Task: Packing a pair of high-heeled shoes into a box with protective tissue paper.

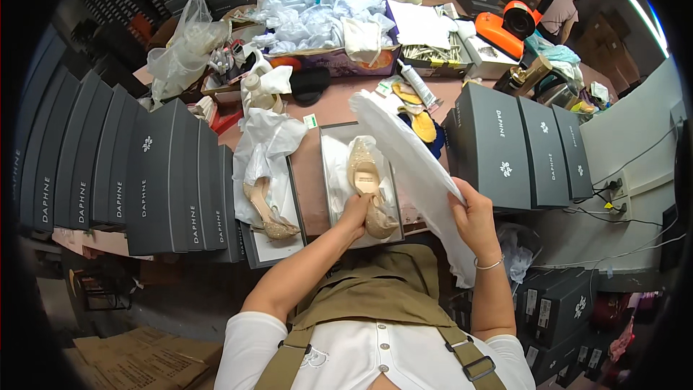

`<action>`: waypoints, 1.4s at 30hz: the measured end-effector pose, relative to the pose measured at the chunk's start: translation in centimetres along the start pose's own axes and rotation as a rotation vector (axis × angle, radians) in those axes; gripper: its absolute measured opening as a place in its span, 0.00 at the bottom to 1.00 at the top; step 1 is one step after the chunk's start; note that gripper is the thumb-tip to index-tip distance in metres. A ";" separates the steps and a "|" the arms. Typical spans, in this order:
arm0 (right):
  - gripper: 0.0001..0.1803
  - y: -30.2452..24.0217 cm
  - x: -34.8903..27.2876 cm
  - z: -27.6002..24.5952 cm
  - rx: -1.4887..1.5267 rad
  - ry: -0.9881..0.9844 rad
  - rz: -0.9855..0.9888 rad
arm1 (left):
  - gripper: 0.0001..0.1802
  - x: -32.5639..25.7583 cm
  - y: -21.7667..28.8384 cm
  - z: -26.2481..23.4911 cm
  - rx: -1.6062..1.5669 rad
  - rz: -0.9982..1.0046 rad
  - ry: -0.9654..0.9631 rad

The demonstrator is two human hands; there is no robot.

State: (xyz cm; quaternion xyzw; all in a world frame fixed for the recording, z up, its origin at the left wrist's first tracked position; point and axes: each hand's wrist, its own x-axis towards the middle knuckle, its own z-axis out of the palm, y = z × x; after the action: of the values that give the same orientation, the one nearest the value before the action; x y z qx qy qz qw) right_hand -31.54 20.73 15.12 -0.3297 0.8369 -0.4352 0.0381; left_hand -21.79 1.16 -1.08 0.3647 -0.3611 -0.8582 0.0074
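My left hand [355, 215] is closed on a glittery beige-gold pointed shoe [364, 170], gripping it near the heel end. This shoe lies over an open shoebox [336, 152] lined with white paper. In my right hand [473, 218] is a long sheet of white tissue paper [411, 166], pinched at its edge and held up to the right of the box. Left of these, a second glittery shoe [268, 211] rests on a box lid [283, 249], with crumpled tissue [263, 141] around its far end.
Dark grey shoeboxes stand in rows at left [155, 180] and right [494, 148]. A carton of crumpled tissue [317, 18], a white tube [419, 85], yellow cloth [422, 124] and an orange device [505, 29] lie farther back. Cables [621, 202] hang by the right wall.
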 end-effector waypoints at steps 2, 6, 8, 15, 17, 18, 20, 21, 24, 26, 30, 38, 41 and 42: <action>0.17 -0.6 1.7 -1.2 -0.144 0.047 -0.120 | 0.17 -1.9 1.2 -0.6 -0.078 0.052 -0.085; 0.17 -1.4 3.6 0.7 -0.417 -0.005 -0.244 | 0.16 -9.9 5.9 -4.1 0.149 0.113 -0.292; 0.17 -1.8 3.7 3.8 -0.541 -0.095 -0.417 | 0.19 -14.1 7.6 -4.9 0.336 0.075 -0.412; 0.09 -5.9 -2.7 7.8 0.105 -0.648 -0.261 | 0.47 -17.1 2.0 -7.3 -0.374 -0.160 -0.695; 0.09 -5.9 -3.2 7.5 0.197 -0.692 -0.192 | 0.43 -15.4 0.5 -6.1 -0.507 -0.090 -0.525; 0.09 -5.8 -3.0 7.4 0.241 -0.707 -0.165 | 0.41 -14.3 -0.3 -5.6 -0.549 -0.083 -0.400; 0.09 -4.8 -3.0 6.3 0.179 -0.693 -0.105 | 0.37 -13.6 -1.1 -5.0 -0.494 -0.006 -0.251; 0.10 -4.3 -3.0 5.7 0.178 -0.693 -0.063 | 0.36 -13.6 -1.2 -4.7 -0.401 0.064 -0.229; 0.11 -3.2 -3.2 4.9 0.224 -0.628 0.028 | 0.33 -14.6 -0.5 -3.9 -0.321 0.147 -0.278; 0.12 -3.1 -2.9 4.8 0.235 -0.575 0.039 | 0.33 -14.8 -0.2 -3.5 -0.329 0.125 -0.372; 0.09 -3.1 -1.6 4.5 0.266 -0.663 -0.035 | 0.35 -14.0 -0.7 -3.4 -0.217 -0.038 -0.471; 0.10 -1.4 -0.4 4.9 0.178 -0.637 0.001 | 0.23 -14.8 2.3 -3.4 0.650 0.120 -0.236; 0.11 -1.2 -1.1 5.6 0.146 -0.618 -0.046 | 0.24 -14.9 -0.2 -3.9 0.291 -0.010 -0.198; 0.10 -1.2 -1.0 5.6 0.156 -0.626 -0.042 | 0.24 -15.2 -0.4 -3.7 -0.030 -0.174 -0.207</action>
State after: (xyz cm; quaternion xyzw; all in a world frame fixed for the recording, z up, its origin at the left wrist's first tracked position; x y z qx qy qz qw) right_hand -28.17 16.88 12.31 -0.4608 0.7418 -0.3762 0.3098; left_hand -8.21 3.34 6.35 0.3042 -0.3139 -0.8939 -0.0989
